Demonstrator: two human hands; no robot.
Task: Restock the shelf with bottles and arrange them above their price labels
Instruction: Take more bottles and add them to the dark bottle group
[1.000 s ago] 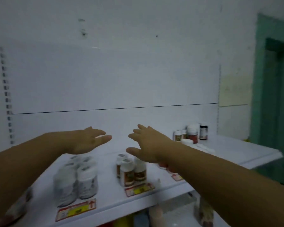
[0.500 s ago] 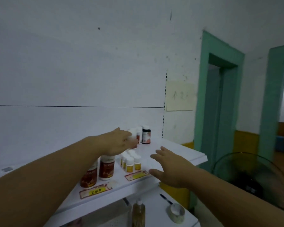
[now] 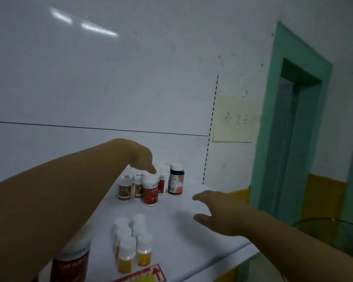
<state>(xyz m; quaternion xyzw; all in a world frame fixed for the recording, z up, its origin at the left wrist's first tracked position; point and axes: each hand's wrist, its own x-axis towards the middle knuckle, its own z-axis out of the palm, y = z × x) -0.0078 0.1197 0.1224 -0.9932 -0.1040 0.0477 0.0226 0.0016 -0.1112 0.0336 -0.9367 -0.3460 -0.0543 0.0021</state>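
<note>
A white shelf (image 3: 181, 222) carries the bottles. At its back stands a cluster: a red-labelled white-capped bottle (image 3: 150, 193), two brown-labelled bottles (image 3: 125, 187), a white bottle (image 3: 164, 181) and a dark bottle (image 3: 176, 181). My left hand (image 3: 140, 156) bends down over that cluster, one fingertip on the red-labelled bottle's cap; its other fingers are hidden. My right hand (image 3: 218, 214) hovers over the bare shelf to the right, fingers spread and holding nothing. Several small yellow bottles (image 3: 130, 248) stand near the front, above a red and yellow price label (image 3: 145, 275).
A large red-labelled bottle (image 3: 71, 265) stands at the front left, partly behind my left forearm. A paper note (image 3: 235, 119) hangs on the wall right of the shelf. A green door frame (image 3: 273, 123) and a round wire guard (image 3: 334, 235) lie to the right.
My view swung right and closer to the shelf's end. My left hand reached on to the back cluster and dropped onto the red-labelled bottle's cap. My right hand moved in over the shelf.
</note>
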